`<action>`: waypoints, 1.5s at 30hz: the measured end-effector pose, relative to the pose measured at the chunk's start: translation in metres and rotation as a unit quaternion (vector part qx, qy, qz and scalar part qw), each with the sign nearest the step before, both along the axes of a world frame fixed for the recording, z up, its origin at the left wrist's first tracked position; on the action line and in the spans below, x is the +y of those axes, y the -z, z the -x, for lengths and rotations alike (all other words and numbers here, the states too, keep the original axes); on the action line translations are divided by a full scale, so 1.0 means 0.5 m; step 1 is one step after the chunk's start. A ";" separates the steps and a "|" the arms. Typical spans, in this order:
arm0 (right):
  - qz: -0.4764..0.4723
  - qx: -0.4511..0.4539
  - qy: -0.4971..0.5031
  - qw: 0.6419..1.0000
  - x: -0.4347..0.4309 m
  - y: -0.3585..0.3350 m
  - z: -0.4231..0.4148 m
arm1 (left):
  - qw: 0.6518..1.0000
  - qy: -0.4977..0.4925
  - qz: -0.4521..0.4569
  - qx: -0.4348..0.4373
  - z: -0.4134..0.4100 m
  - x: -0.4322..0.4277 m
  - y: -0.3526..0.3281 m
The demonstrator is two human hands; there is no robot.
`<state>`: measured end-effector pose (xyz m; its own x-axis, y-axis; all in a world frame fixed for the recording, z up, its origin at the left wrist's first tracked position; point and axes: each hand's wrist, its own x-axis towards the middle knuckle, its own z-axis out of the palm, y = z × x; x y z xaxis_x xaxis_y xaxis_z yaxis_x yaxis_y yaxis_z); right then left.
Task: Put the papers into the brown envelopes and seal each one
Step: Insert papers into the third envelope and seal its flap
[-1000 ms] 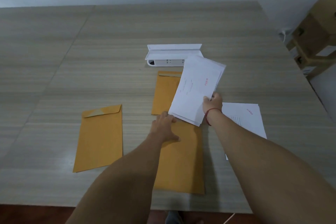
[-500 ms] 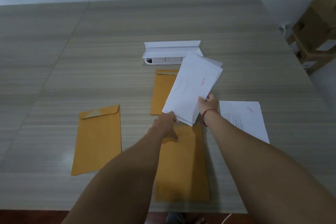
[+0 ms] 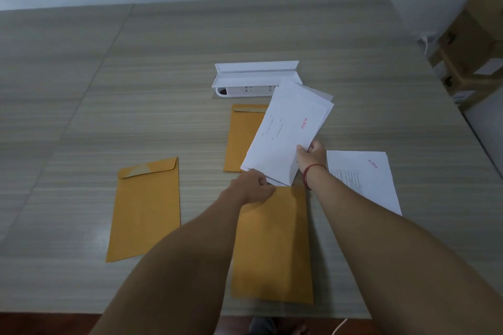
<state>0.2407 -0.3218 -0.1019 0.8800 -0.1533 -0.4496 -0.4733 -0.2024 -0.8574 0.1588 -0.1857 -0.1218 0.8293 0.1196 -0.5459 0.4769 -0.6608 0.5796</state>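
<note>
My right hand (image 3: 311,156) grips a folded bundle of white papers (image 3: 285,133), tilted, its lower edge at the mouth of a brown envelope (image 3: 272,247) lying in front of me. My left hand (image 3: 251,187) holds that envelope's top edge, fingers curled at the opening. A second brown envelope (image 3: 147,207) with its flap folded down lies to the left. A third brown envelope (image 3: 241,136) lies behind, partly covered by the papers. More white sheets (image 3: 364,179) lie flat to the right of my right arm.
A white power strip with a raised lid (image 3: 255,79) sits mid-table behind the envelopes. Cardboard boxes (image 3: 473,43) stand off the table's right edge. The wooden table (image 3: 109,90) ends just below my arms.
The paper bundle has come down and left toward the near envelope's mouth. My left hand moved from lying flat on the envelope to holding its top edge.
</note>
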 end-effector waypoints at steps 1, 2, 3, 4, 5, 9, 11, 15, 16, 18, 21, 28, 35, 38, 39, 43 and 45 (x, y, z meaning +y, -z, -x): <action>0.002 -0.001 -0.001 1.000 -0.003 0.002 -0.001 | 1.000 -0.001 0.004 -0.001 0.001 -0.001 -0.001; 0.005 -0.003 -0.005 1.000 -0.007 0.003 -0.001 | 1.000 -0.003 0.008 -0.002 0.001 -0.001 -0.003; 0.010 -0.007 -0.011 1.000 -0.011 0.003 -0.001 | 1.000 -0.005 0.010 -0.004 0.001 -0.001 -0.005; 0.018 -0.011 -0.019 1.000 -0.015 0.003 0.000 | 1.000 -0.007 0.012 -0.008 0.001 -0.001 -0.008; 0.026 -0.016 -0.028 0.999 -0.019 0.003 0.002 | 1.000 -0.010 0.012 -0.013 0.002 0.000 -0.010; 0.053 -0.031 -0.048 0.997 -0.032 0.003 0.012 | 0.999 -0.025 0.013 -0.034 0.000 0.003 -0.015; 0.059 -0.032 -0.057 0.996 -0.030 0.003 0.017 | 0.999 -0.023 0.005 -0.042 -0.002 0.003 -0.015; 0.065 -0.038 -0.077 0.994 -0.023 -0.005 0.027 | 0.998 -0.002 -0.043 -0.053 -0.008 0.004 -0.019; 0.071 -0.040 -0.084 0.993 -0.022 -0.007 0.029 | 0.996 0.009 -0.060 -0.058 -0.010 0.004 -0.021; 0.083 -0.043 -0.098 0.991 -0.019 -0.010 0.032 | 0.993 0.026 -0.083 -0.076 -0.012 0.004 -0.025; 0.083 -0.040 -0.114 0.989 -0.013 -0.010 0.039 | 0.994 0.014 -0.057 -0.096 -0.013 0.001 -0.022; 0.141 -0.022 -0.184 0.973 -0.014 0.001 0.048 | 0.989 -0.036 -0.041 -0.136 -0.012 0.008 -0.015; 0.130 -0.040 -0.179 0.974 -0.007 -0.004 0.047 | 0.985 0.008 -0.066 -0.158 -0.013 0.005 -0.019; 0.123 -0.059 -0.136 0.981 0.001 -0.018 0.032 | 0.983 0.010 -0.068 -0.171 -0.013 0.006 -0.022; 0.137 -0.058 -0.142 0.979 0.001 -0.019 0.031 | 0.981 0.007 -0.069 -0.179 -0.013 0.007 -0.021; 0.189 -0.030 -0.204 0.960 -0.012 -0.001 0.049 | 0.978 0.016 -0.084 -0.189 -0.007 0.016 -0.014; 0.185 -0.033 -0.205 0.961 -0.016 -0.001 0.049 | 0.979 0.031 -0.084 -0.185 -0.003 0.017 -0.014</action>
